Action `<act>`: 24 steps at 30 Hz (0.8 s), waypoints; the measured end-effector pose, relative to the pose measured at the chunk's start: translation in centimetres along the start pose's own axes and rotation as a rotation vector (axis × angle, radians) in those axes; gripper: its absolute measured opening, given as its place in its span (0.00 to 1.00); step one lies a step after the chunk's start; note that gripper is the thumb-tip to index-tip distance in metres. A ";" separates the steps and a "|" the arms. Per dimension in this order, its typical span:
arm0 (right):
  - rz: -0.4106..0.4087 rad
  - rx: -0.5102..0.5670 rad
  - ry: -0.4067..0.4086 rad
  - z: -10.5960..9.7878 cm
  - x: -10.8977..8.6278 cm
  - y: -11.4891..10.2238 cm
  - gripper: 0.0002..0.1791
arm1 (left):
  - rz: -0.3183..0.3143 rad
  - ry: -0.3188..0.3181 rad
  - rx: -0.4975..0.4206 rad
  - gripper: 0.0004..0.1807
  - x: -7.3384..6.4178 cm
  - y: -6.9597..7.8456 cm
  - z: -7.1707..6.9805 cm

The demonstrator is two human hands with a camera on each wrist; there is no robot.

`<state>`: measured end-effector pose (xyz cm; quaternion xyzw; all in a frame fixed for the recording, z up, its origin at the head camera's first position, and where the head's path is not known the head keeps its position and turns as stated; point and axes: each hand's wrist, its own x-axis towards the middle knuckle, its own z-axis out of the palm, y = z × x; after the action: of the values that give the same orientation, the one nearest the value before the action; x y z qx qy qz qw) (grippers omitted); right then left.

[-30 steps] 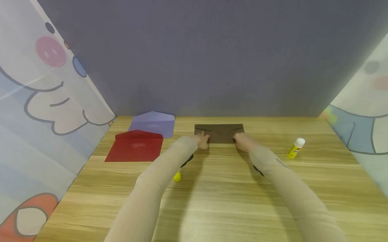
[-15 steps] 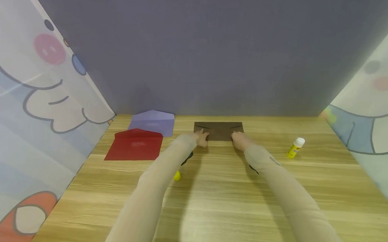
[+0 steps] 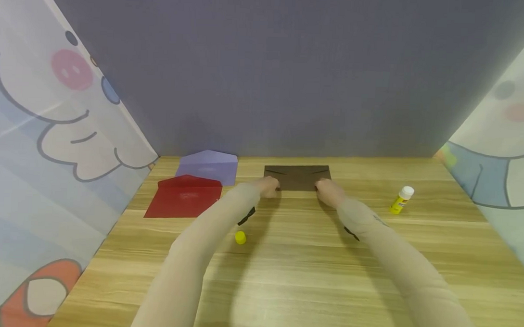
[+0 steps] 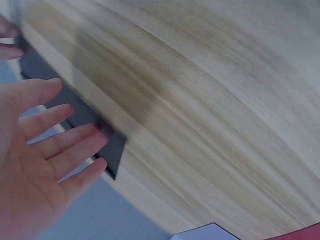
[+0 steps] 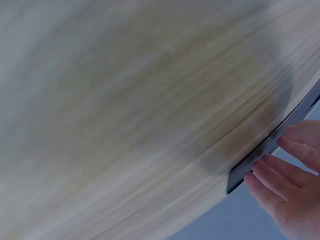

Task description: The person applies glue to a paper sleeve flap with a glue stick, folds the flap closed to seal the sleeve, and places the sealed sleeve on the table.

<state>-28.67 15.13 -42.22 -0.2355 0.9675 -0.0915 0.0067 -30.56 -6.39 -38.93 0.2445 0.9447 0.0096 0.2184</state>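
Left hand point(image 3: 267, 187), brown envelope point(image 3: 298, 178) and right hand point(image 3: 328, 192) in a row over the table point(image 3: 305, 275).
Well to the left of the grip, red envelope point(image 3: 182, 200) lying flat, pointed flap away from the person; behind it, purple envelope point(image 3: 209, 170), lower left part hidden by the red one. Nearer the person than the left hand, beside the left sleeve point(image 3: 189, 262), small yellow piece point(image 3: 240, 238). At the left hand, fingers straight and spread over the left end of the brown envelope; cannot tell about contact. Between both hands, the brown envelope lying flat, long side crosswise, slanting lines near its far corners. At the right hand, fingers loosely bent, slightly apart, by the envelope's right end; cannot tell about contact there either. Well to the right of the grip, glue stick point(image 3: 402, 200), yellow with a white end.
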 end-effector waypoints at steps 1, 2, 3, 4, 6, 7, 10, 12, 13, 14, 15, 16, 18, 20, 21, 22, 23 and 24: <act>-0.013 -0.009 0.014 -0.1 -0.2 -0.1 0.10 | 0.026 0.011 0.000 0.20 -0.3 -0.1 -0.1; -0.027 -0.021 0.026 -0.2 -0.4 -0.3 0.10 | 0.046 0.022 0.000 0.20 -0.7 -0.2 -0.2; -0.034 -0.027 0.029 -0.3 -0.6 -0.5 0.10 | 0.063 0.035 0.003 0.20 -1.0 -0.4 -0.2; -0.054 -0.034 0.043 -0.4 -0.8 -0.7 0.10 | 0.080 0.048 0.007 0.20 -1.4 -0.6 -0.3; -0.091 -0.045 0.073 -0.6 -1.3 -1.1 0.09 | 0.093 0.063 -0.023 0.21 -2.2 -1.2 -0.4; -0.113 -0.050 0.093 -0.7 -1.6 -1.2 0.09 | 0.101 0.076 -0.035 0.21 -2.6 -1.6 -0.5; -0.172 -0.058 0.140 -0.8 -2.4 -1.4 0.08 | 0.119 0.119 -0.072 0.19 -4.1 -2.8 -0.8; -0.195 -0.053 0.151 -1.0 -3.0 -1.4 0.09 | 0.113 0.153 -0.097 0.18 -5.2 -3.7 -0.9; -0.206 -0.050 0.152 -1.1 -3.4 -1.4 0.09 | 0.114 0.173 -0.104 0.17 -5.7 -4.2 -0.9; -0.208 -0.042 0.147 -1.2 -3.7 -1.5 0.10 | 0.109 0.193 -0.107 0.17 -6.2 -4.6 -0.8; -0.214 -0.031 0.143 -1.3 -4.0 -1.4 0.10 | 0.102 0.211 -0.116 0.17 -6.8 -5.1 -0.9; -0.220 -0.017 0.139 -1.5 -4.4 -1.4 0.10 | 0.095 0.231 -0.119 0.17 -7.4 -5.5 -0.8; -0.236 0.003 0.133 -1.8 -5.1 -1.4 0.08 | 0.089 0.270 -0.118 0.16 -8.6 -6.4 -0.8; -0.251 0.023 0.135 -2.1 -5.9 -1.4 0.08 | 0.074 0.305 -0.122 0.16 -9.7 -7.2 -0.6; -0.261 0.034 0.137 -2.2 -6.2 -1.4 0.07 | 0.063 0.318 -0.138 0.16 -10.2 -7.7 -0.5; -0.268 0.040 0.137 -2.3 -6.6 -1.4 0.07 | 0.056 0.333 -0.148 0.15 -10.6 -8.1 -0.4; -0.276 0.040 0.141 -2.4 -6.9 -1.3 0.07 | 0.044 0.348 -0.159 0.15 -11.1 -8.6 -0.2; -0.280 0.045 0.144 -2.5 -7.3 -1.4 0.06 | 0.034 0.368 -0.166 0.15 -11.5 -9.1 -0.1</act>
<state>-21.75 17.70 -39.75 -0.3607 0.9210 -0.1298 -0.0702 -25.74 -19.75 -35.31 0.2358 0.9603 0.1358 0.0616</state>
